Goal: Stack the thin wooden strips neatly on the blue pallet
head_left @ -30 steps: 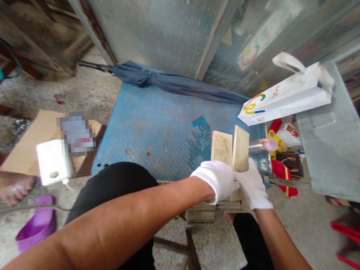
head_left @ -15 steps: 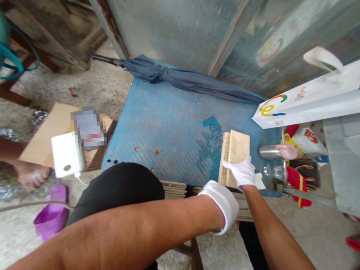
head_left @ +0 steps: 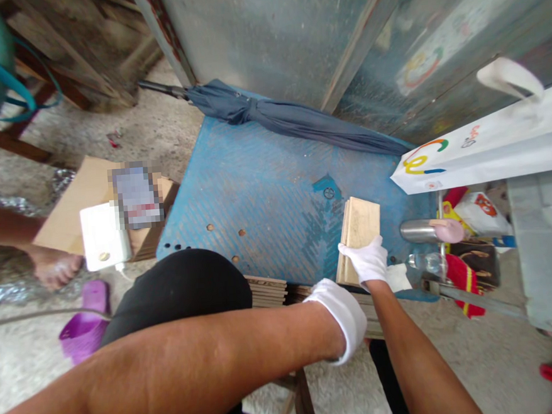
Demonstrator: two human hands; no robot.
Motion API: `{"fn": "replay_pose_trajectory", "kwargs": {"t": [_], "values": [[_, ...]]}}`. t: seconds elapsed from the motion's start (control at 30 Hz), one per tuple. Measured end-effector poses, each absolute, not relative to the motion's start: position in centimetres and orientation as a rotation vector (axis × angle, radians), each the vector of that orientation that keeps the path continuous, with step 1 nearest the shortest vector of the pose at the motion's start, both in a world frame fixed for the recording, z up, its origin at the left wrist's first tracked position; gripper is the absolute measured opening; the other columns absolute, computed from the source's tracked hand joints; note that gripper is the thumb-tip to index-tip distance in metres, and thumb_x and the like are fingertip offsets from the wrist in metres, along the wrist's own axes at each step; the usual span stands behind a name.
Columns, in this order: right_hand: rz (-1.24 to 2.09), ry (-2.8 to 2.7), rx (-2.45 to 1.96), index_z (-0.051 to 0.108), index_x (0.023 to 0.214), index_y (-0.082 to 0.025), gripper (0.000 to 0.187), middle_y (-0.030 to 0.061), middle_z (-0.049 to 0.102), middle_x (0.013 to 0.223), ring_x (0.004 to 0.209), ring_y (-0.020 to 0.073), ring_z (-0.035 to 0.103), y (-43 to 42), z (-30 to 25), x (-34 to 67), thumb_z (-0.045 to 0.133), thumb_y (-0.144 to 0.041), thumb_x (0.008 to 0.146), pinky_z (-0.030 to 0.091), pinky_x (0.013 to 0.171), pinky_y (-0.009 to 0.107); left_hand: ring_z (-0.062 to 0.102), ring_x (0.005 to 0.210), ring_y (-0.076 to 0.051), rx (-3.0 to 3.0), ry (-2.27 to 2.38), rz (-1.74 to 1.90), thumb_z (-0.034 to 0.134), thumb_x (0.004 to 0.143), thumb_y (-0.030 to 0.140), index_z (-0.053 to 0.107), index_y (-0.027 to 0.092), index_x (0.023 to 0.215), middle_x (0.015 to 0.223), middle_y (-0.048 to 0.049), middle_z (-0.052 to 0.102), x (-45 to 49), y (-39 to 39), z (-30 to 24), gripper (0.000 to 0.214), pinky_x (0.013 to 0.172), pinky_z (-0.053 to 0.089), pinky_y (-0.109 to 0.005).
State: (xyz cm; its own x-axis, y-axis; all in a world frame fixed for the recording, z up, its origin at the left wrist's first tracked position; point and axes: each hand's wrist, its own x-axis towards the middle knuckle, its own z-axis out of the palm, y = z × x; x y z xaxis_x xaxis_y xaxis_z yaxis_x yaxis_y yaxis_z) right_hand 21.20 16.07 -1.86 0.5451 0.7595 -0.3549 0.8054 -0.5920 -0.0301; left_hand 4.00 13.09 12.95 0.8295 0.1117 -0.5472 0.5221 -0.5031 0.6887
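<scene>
A short stack of pale wooden boards (head_left: 361, 220) lies on the blue tabletop near its front edge. My right hand (head_left: 369, 263), in a white glove, grips the stack's near end, thumb over the left side and the other fingers toward the right. My left hand (head_left: 341, 316) wears a white glove too and is just below the boards' near end. Its fingers are hidden beyond the cuff, so what it holds or touches does not show. More stacked boards (head_left: 267, 291) sit by the table's front edge, beside my knee.
A folded dark umbrella (head_left: 298, 122) lies along the back of the blue table (head_left: 255, 183). At right are a white paper bag (head_left: 485, 154), a steel flask (head_left: 417, 230) and a clear bottle (head_left: 424, 263). A white device (head_left: 104, 235) rests on cardboard at left, near another person's foot (head_left: 56, 266).
The boards under my right hand were offset from each other and now lie closer together, more evenly lined up. My left hand has barely moved. The view has shifted slightly.
</scene>
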Motion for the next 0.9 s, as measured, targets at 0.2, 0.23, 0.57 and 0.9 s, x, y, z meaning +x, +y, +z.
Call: {"fn": "replay_pose_trajectory", "kwargs": {"t": [0.2,0.23,0.57,0.9], "values": [[-0.503,1.328,2.654,0.037,0.132,-0.009,0.112,0.0236,0.055,0.116,0.109,0.0370,0.056,15.8,-2.2,21.0,0.073,-0.073,0.047,0.047,0.089,0.043,0.069,0.086,-0.034,2.034,0.497,-0.524,0.076,0.067,0.016,0.071,0.014,0.111,0.090,-0.0157,0.074,3.9,13.0,12.8,0.045,0.079,0.052,-0.050],[-0.505,1.333,2.655,0.037,0.132,-0.009,0.112,0.0239,0.055,0.116,0.109,0.0369,0.056,15.6,-2.3,21.0,0.072,-0.073,0.048,0.046,0.090,0.042,0.068,0.088,-0.034,2.034,0.504,-0.529,0.074,0.069,0.016,0.071,0.015,0.112,0.092,-0.0157,0.074,3.9,13.0,12.9,0.043,0.078,0.053,-0.050],[-0.553,1.385,2.818,0.028,0.144,-0.007,0.108,0.0216,0.040,0.143,0.133,0.0320,0.038,16.0,-2.2,23.1,0.056,-0.077,0.067,0.031,0.109,0.037,0.068,0.090,-0.033,2.059,0.553,-0.487,0.079,0.061,0.016,0.074,0.014,0.102,0.094,-0.0176,0.073,4.5,12.3,12.0,0.042,0.081,0.052,-0.047],[-0.591,1.323,2.660,0.001,0.151,-0.002,0.148,0.0295,0.035,0.140,0.130,0.0395,0.039,20.0,-2.9,21.8,0.065,-0.084,0.045,0.033,0.106,0.044,0.067,0.092,-0.035,2.020,0.569,-0.522,0.081,0.053,0.017,0.076,0.018,0.096,0.092,-0.0171,0.073,5.3,11.8,11.0,0.043,0.077,0.052,-0.048]]}}
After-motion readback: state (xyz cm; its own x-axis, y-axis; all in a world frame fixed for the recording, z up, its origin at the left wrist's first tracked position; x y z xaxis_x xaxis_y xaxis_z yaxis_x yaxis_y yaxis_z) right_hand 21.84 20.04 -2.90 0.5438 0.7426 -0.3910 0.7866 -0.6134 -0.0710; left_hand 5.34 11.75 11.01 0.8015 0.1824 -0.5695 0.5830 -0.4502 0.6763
